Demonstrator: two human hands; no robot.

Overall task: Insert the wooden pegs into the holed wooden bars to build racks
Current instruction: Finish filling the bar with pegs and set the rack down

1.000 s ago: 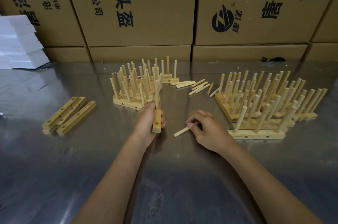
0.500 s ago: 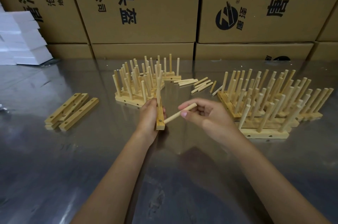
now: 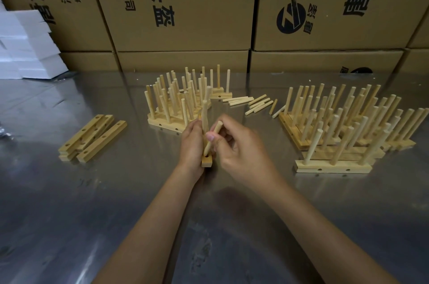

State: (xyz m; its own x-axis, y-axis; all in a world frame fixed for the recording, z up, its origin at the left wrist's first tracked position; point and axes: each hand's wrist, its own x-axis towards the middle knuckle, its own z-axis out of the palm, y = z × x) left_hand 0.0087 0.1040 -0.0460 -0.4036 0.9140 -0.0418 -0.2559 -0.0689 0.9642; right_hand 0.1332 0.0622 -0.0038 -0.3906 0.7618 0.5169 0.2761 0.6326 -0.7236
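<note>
My left hand (image 3: pixel 190 144) grips a holed wooden bar (image 3: pixel 206 161) that lies end-on toward me on the metal table; pegs stand upright in its far part. My right hand (image 3: pixel 239 146) pinches a loose wooden peg (image 3: pixel 212 138) tilted, its lower tip at the bar's nearest hole. Loose pegs (image 3: pixel 255 102) lie scattered behind my hands. Several empty holed bars (image 3: pixel 92 137) are stacked at the left. Finished racks stand at centre back (image 3: pixel 171 102) and at the right (image 3: pixel 343 126).
The steel table (image 3: pixel 116 202) is shiny and reflective. Cardboard boxes (image 3: pixel 181 5) form a wall along the table's far edge. White foam blocks (image 3: pixel 27 51) are piled at the far left.
My right hand picked the peg up off the table, carried it left and tipped it upright, bringing its tip down to the bar held by my left hand.
</note>
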